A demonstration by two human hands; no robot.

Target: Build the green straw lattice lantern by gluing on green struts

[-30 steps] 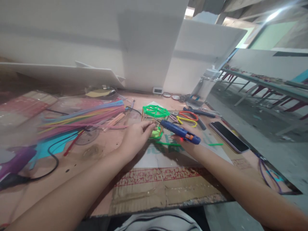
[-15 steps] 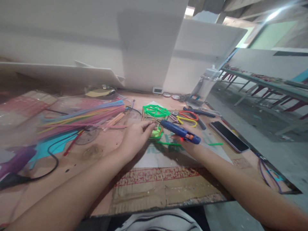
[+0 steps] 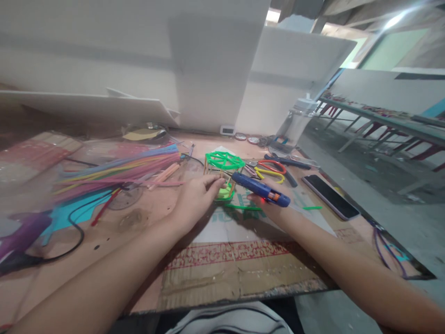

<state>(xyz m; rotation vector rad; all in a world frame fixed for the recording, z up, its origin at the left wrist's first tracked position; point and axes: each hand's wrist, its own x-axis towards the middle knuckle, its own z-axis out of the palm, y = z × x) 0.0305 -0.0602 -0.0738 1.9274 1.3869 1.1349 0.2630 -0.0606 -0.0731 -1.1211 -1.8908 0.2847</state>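
My right hand [image 3: 269,206] is wrapped round a blue glue gun [image 3: 259,188] with a red light glowing under its body. Its nozzle points left, close to the fingertips of my left hand [image 3: 198,197]. The thumb and fingers of that left hand are pinched together; what lies between them is too small to make out. Just behind the fingertips stands a small frame [image 3: 225,160] with a green spoked top on thin wooden uprights. Its green base [image 3: 224,192] is partly hidden by my left hand. A green strip [image 3: 313,208] lies beneath the glue gun.
Coloured pipe cleaners [image 3: 139,169] are heaped at left, near a purple glue gun [image 3: 26,236] with a black cord [image 3: 81,232]. Orange-handled scissors [image 3: 274,167], yellow-handled scissors [image 3: 269,175] and a phone [image 3: 330,197] lie at right. A clear bottle [image 3: 295,123] stands behind.
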